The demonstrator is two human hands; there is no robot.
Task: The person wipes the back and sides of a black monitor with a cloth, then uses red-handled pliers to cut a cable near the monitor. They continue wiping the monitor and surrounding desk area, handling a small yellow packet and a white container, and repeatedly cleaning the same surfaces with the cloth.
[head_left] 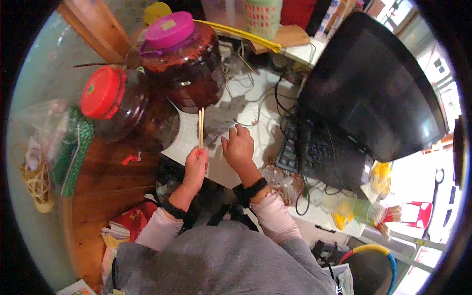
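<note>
- The left hand has its fingers clamped round the lower end of a pair of wooden chopsticks.
- The chopsticks stand upright out of the fist, side by side, their tips rising in front of the big dark jar with a pink lid.
- The right hand lies palm down on the white tabletop, just beside the left, fingers slightly spread and holding nothing.
- A second jar with a red lid stands to the left on a brown wooden surface.
- A black keyboard and dark monitor sit to the right.
</note>
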